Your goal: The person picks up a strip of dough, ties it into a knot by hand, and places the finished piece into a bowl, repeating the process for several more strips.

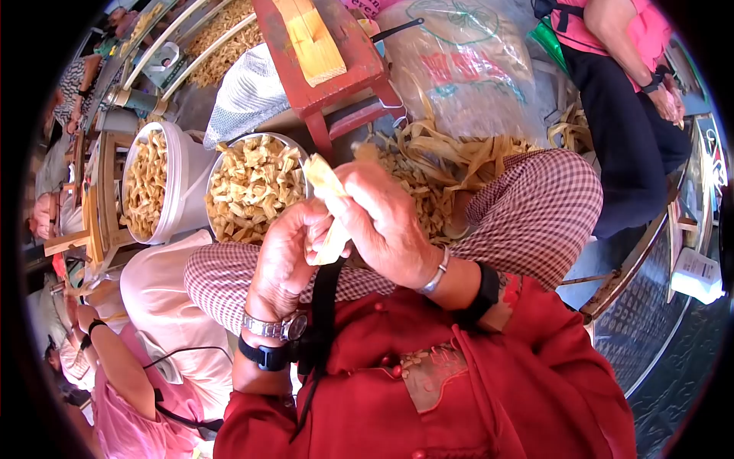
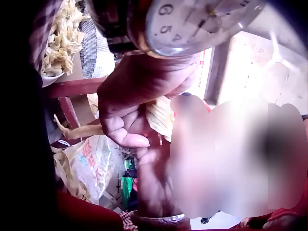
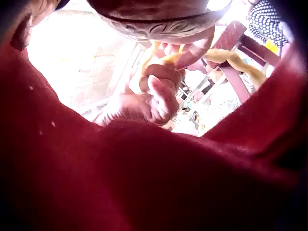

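Both hands hold a folded strip of pale yellow dried husk (image 1: 330,243) above the lap. My left hand (image 1: 287,249), with a watch at its wrist, pinches the lower part between curled fingers. From the other side, my right hand (image 1: 386,218), wearing a bangle, grips the upper part with thumb and fingers. In the left wrist view, part of the husk (image 2: 161,118) shows between the hands. A twisted husk tail (image 3: 231,60) sticks out past the fingers in the right wrist view. The fingers hide the fold's middle.
Knotted husk pieces (image 1: 256,180) fill a bowl beyond the left hand, beside a full white bucket (image 1: 183,180). Ahead stands a red stool (image 1: 353,46) bearing a wooden block (image 1: 310,38). Loose husks (image 1: 436,153) lie before a plastic sack (image 1: 466,76). People sit at both sides.
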Tool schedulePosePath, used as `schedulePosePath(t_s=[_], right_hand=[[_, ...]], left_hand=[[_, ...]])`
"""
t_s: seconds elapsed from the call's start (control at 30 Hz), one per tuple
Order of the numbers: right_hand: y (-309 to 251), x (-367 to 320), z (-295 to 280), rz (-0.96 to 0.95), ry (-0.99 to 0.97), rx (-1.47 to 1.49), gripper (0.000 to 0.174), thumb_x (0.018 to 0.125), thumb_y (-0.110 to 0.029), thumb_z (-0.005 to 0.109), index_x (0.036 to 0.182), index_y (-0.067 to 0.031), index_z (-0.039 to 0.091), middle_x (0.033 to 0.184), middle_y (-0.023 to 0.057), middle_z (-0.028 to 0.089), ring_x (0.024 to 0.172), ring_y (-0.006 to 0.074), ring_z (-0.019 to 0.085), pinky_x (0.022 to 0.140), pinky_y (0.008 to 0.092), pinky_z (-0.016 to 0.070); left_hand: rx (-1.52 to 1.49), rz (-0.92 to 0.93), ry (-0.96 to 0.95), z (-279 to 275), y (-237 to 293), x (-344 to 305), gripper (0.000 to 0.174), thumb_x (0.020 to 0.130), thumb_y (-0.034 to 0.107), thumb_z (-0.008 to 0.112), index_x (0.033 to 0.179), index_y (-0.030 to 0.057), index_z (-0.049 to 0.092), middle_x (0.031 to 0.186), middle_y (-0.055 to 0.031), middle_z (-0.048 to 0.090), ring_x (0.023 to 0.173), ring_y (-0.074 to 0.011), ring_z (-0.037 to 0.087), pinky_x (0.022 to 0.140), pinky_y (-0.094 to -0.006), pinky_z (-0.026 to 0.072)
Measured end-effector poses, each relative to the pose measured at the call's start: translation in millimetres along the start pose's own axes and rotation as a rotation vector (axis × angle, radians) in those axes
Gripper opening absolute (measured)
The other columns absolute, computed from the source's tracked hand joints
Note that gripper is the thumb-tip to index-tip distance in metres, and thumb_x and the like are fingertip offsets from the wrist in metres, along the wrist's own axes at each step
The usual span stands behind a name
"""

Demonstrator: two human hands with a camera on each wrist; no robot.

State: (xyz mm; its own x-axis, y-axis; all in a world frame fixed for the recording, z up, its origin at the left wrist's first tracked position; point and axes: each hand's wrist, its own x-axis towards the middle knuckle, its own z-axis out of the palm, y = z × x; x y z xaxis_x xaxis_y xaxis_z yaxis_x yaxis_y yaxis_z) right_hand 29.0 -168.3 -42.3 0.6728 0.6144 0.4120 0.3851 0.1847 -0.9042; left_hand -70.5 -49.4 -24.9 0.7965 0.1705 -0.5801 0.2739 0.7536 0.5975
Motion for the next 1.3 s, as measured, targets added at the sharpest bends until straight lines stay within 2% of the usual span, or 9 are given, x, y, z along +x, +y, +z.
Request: schedulePosePath(t_s=[0.13, 0.23, 0.3, 0.4, 0.63, 0.67, 0.8, 1.07, 1.3], right_hand=[[-7.0, -2.7, 4.8, 0.327, -0.071, 0.185, 0.014, 0.089, -0.016, 0.053, 0.09, -0.0029, 0.054, 0.078, 0.016, 0.057, 0.072, 0.0333, 0.058, 0.063, 0.0398, 0.0461], [-5.6, 1.1, 4.7, 0.262, -0.042, 0.052, 0.017, 0.09, -0.021, 0.052, 0.091, -0.0044, 0.055, 0.068, 0.014, 0.058, 0.064, 0.0331, 0.06, 0.057, 0.0403, 0.0465], [-10.9, 0.8, -0.9, 0.347, -0.136, 0.053, 0.022, 0.091, -0.023, 0.05, 0.085, -0.003, 0.056, 0.061, 0.0121, 0.057, 0.057, 0.0283, 0.061, 0.053, 0.0379, 0.0463], [-13.3, -0.6, -3.6, 0.408, -0.235, 0.162, 0.032, 0.091, -0.024, 0.046, 0.075, 0.0001, 0.059, 0.053, 0.0099, 0.057, 0.047, 0.0166, 0.06, 0.047, 0.032, 0.0455], [-8.6, -3.9, -15.9, 0.408, -0.529, 0.239, 0.047, 0.094, -0.036, 0.042, 0.073, 0.0003, 0.063, 0.059, 0.0092, 0.06, 0.056, 0.0179, 0.06, 0.056, 0.0328, 0.0469], [-9.3, -9.1, -15.4, 0.35, -0.486, 0.215, 0.041, 0.094, -0.038, 0.045, 0.085, -0.0016, 0.06, 0.063, 0.0119, 0.061, 0.059, 0.024, 0.062, 0.056, 0.0356, 0.0471], [-20.7, -15.2, -14.5, 0.113, -0.431, -0.05, 0.03, 0.091, -0.032, 0.053, 0.104, -0.0066, 0.044, 0.076, 0.0167, 0.061, 0.071, 0.0373, 0.062, 0.06, 0.0432, 0.047], [-31.0, -13.3, -22.5, -0.017, -0.373, 0.152, 0.02, 0.094, -0.022, 0.048, 0.103, -0.0039, 0.05, 0.084, 0.0167, 0.06, 0.076, 0.0367, 0.06, 0.065, 0.0415, 0.0457], [-39.7, -17.1, -29.6, 0.042, -0.43, 0.175, 0.017, 0.094, -0.019, 0.049, 0.101, -0.003, 0.05, 0.076, 0.0179, 0.059, 0.07, 0.0373, 0.061, 0.059, 0.041, 0.0452]], left_hand=[[0.036, 0.023, 0.075, 20.0, 2.7, -14.5, 0.019, 0.084, 0.019, 0.053, 0.075, 0.002, 0.055, 0.065, -0.0036, 0.055, 0.051, -0.0123, 0.048, 0.06, -0.0326, 0.0519], [0.19, 0.112, -0.098, 19.8, 4.8, -25.3, 0.019, 0.086, 0.017, 0.055, 0.084, -0.0013, 0.058, 0.069, -0.0044, 0.056, 0.056, -0.0127, 0.051, 0.061, -0.0322, 0.0522], [0.424, 0.312, -0.066, 2.2, 7.6, -27.6, 0.014, 0.085, 0.01, 0.063, 0.088, -0.0033, 0.06, 0.079, -0.0079, 0.056, 0.067, -0.0168, 0.054, 0.067, -0.032, 0.0502], [1.508, 1.145, 0.233, 22.5, 9.0, -31.4, 0.01, 0.078, 0.003, 0.066, 0.084, -0.0013, 0.06, 0.101, -0.0144, 0.056, 0.089, -0.0257, 0.059, 0.076, -0.0323, 0.0477], [1.264, 0.853, 0.181, 17.1, -9.3, -42.1, 0.011, 0.082, 0.002, 0.065, 0.088, 0.0013, 0.056, 0.087, -0.01, 0.06, 0.079, -0.0209, 0.059, 0.072, -0.0293, 0.0472], [1.202, 0.853, 0.155, 10.1, -11.1, -40.3, 0.011, 0.083, 0.002, 0.064, 0.088, 0.002, 0.054, 0.086, -0.007, 0.06, 0.076, -0.0148, 0.057, 0.069, -0.027, 0.0466], [0.276, 0.592, 0.048, 17.3, -8.9, -38.5, 0.018, 0.085, 0.008, 0.066, 0.097, 0.0037, 0.053, 0.078, 0.0007, 0.06, 0.067, -0.006, 0.055, 0.063, -0.0183, 0.045], [-0.051, 0.417, -0.196, 11.3, -13.5, -51.9, 0.053, 0.081, 0.013, 0.07, 0.126, -0.0038, 0.048, 0.106, -0.0144, 0.064, 0.089, -0.02, 0.065, 0.081, -0.0292, 0.051], [0.212, 0.503, -0.198, 28.4, -9.1, -69.1, 0.048, 0.079, 0.009, 0.071, 0.121, -0.0055, 0.053, 0.105, -0.0158, 0.064, 0.083, -0.0216, 0.067, 0.078, -0.0297, 0.053]])
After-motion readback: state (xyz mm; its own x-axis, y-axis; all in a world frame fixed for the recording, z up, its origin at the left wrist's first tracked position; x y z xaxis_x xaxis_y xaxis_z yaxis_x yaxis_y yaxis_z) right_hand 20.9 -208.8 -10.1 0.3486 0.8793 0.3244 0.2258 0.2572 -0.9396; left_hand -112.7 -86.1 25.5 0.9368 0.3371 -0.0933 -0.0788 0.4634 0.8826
